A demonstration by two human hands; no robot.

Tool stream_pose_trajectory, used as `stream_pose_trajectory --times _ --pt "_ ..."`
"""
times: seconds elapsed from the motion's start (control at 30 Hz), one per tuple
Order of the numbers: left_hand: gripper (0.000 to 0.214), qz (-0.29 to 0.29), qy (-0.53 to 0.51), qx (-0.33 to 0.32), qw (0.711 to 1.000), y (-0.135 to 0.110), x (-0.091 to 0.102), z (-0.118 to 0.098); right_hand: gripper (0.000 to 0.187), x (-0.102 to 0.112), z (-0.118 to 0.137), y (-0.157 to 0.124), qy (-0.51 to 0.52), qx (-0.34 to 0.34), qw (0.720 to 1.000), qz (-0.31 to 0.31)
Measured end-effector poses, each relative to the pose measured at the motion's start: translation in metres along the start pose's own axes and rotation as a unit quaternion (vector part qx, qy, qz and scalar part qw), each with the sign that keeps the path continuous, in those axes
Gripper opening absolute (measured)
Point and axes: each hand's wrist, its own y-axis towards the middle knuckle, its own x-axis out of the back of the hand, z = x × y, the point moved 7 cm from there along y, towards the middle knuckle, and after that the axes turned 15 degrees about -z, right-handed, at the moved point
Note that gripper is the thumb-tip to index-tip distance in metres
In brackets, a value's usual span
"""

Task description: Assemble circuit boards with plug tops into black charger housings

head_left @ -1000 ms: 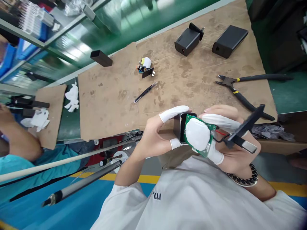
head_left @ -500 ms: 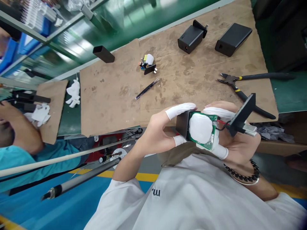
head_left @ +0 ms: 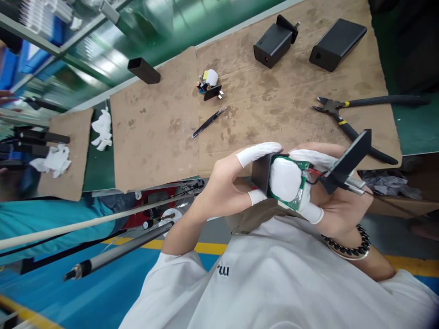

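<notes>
My left hand [head_left: 236, 180], with white finger cots on its thumb and a finger, is closed around a black plastic housing [head_left: 261, 173]. A green circuit board [head_left: 297, 199] with a large white pad [head_left: 286, 179] sits partly inside the housing's open end. Gripping that board by its edges is my right hand [head_left: 338, 201], which also wears white finger cots. From the board, red and black wires run to a black end plate [head_left: 353, 160] with metal plug pins [head_left: 355, 185], hanging beside my right hand. The board's inner part is hidden in the housing.
On the cardboard [head_left: 154, 137] lie tweezers [head_left: 208, 122], a bare plug circuit assembly [head_left: 209, 84], a black adapter [head_left: 273, 43], a black case [head_left: 338, 44] and cutting pliers [head_left: 332, 107]. An open black sleeve [head_left: 144, 71] lies at the back edge. A co-worker in a teal sleeve [head_left: 51, 224] is at left.
The board appears slightly deeper in the housing, and the end plate has tilted a little. The view has shifted slightly; the co-worker at left has moved.
</notes>
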Motion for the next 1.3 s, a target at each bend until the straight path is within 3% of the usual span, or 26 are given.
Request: stream_pose_trajectory --times 0.17,0.37,0.6,0.8,1.07,1.13,1.23,1.3 --pt "0.071 0.004 -0.015 -0.004 1.0 -0.001 -0.001 0.001 0.078 -0.004 0.004 -0.001 0.025 0.012 0.999 0.045" --pt "0.065 0.001 -0.01 -0.003 1.0 -0.002 0.0 0.004 0.062 -0.005 0.015 0.003 0.003 0.094 0.995 0.036" --pt "0.061 -0.001 -0.015 0.002 1.0 -0.002 0.0 0.003 0.067 -0.009 0.022 0.002 -0.016 0.123 0.991 0.04" --pt "0.067 -0.03 -0.063 0.02 0.997 -0.008 -0.003 0.018 0.054 -0.011 0.012 0.003 -0.069 0.052 0.995 0.053" --pt "0.063 -0.034 -0.05 0.068 0.996 -0.011 -0.016 0.043 0.029 -0.013 0.001 0.005 -0.198 0.118 0.966 0.114" --pt "0.064 -0.032 -0.046 0.084 0.995 -0.011 -0.018 0.047 0.029 -0.012 -0.002 0.005 -0.196 0.1 0.969 0.113" --pt "0.068 -0.033 -0.057 0.104 0.992 -0.012 -0.02 0.051 0.031 -0.01 -0.012 0.008 -0.19 0.019 0.975 0.112" --pt "0.069 -0.032 -0.083 0.137 0.987 -0.013 -0.021 0.055 0.048 -0.012 -0.022 0.01 -0.15 -0.058 0.975 0.153"
